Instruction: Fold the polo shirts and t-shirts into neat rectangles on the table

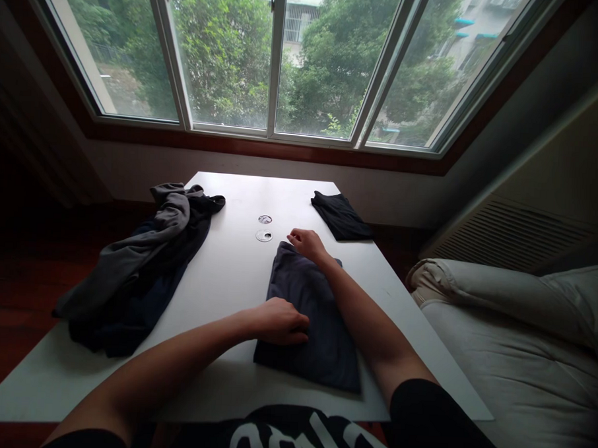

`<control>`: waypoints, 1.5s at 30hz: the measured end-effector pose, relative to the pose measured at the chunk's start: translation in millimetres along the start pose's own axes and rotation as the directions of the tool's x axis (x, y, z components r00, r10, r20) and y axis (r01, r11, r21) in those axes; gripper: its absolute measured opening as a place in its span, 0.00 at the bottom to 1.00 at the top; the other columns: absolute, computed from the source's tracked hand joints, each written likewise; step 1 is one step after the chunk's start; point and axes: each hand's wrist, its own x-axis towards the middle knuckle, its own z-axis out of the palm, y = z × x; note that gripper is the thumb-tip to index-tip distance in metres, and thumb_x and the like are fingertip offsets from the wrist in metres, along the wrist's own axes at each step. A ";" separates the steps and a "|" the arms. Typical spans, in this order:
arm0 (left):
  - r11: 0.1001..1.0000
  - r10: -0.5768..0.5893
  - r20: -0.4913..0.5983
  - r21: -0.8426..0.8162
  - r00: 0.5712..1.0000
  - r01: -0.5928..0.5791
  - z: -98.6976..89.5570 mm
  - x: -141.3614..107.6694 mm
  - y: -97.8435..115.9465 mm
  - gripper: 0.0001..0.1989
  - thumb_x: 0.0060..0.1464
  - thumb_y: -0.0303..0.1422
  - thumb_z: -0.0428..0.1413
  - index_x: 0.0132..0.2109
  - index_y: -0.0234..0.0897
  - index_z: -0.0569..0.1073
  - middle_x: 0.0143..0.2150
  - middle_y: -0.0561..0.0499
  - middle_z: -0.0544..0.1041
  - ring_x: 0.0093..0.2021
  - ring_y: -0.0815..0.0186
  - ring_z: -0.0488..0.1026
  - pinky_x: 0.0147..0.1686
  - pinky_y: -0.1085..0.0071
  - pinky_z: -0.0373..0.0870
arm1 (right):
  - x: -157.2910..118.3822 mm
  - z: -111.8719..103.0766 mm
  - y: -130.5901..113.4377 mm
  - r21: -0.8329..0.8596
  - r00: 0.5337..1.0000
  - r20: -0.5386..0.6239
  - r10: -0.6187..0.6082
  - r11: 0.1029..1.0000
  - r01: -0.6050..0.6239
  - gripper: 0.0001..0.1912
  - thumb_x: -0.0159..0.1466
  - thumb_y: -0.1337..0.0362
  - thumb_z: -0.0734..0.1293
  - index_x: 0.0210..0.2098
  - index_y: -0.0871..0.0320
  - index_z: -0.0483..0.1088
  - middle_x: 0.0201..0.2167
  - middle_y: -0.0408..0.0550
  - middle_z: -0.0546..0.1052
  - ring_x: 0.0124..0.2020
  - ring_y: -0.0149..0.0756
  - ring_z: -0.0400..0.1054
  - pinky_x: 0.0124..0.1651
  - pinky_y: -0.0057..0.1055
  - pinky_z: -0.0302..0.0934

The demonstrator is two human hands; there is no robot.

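Note:
A dark blue-grey folded garment [319, 317] lies flat on the white table [227, 274], near its front middle. Over the garment's lower left part rests my left hand [281, 321], its fingers curled; whether cloth is pinched in them is hidden. My right hand [305, 241] is at the garment's far edge, with the fingers bent together near the top corner. What those fingers hold, if anything, is too small to tell.
A heap of grey and dark clothes [139, 263] hangs over the table's left edge. A black folded garment [341, 216] lies at the back right. Two round inserts [264, 236] sit in the tabletop. A pale sofa [512, 339] stands at the right, a window behind.

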 end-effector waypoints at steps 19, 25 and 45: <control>0.999 -0.007 -0.075 0.040 0.997 0.010 9.7 4.4 2.4 0.12 0.67 0.41 0.52 0.38 0.41 0.72 0.34 0.51 0.79 0.34 0.62 0.77 0.32 0.68 0.65 | -4.7 32.3 -0.8 0.579 0.966 0.241 -0.089 0.813 -0.070 0.15 0.65 0.55 0.70 0.45 0.57 0.79 0.52 0.52 0.79 0.54 0.43 0.72 0.61 0.39 0.63; 0.996 0.085 -0.273 0.061 0.958 -0.071 15.5 6.8 2.6 0.13 0.67 0.40 0.53 0.50 0.39 0.75 0.51 0.44 0.78 0.51 0.58 0.74 0.52 0.63 0.68 | -12.6 -14.4 10.8 0.455 0.996 0.076 0.042 0.887 -0.073 0.17 0.69 0.54 0.64 0.46 0.59 0.77 0.43 0.51 0.82 0.44 0.40 0.74 0.49 0.34 0.67; 0.990 0.137 -0.240 -0.001 0.961 -0.141 33.3 -93.3 2.0 0.28 0.58 0.34 0.60 0.65 0.42 0.67 0.65 0.45 0.72 0.64 0.55 0.68 0.73 0.52 0.49 | -320.7 -55.1 -22.0 -0.032 0.943 0.086 -0.323 0.945 0.326 0.29 0.57 0.75 0.65 0.57 0.51 0.72 0.67 0.54 0.68 0.68 0.50 0.62 0.67 0.49 0.64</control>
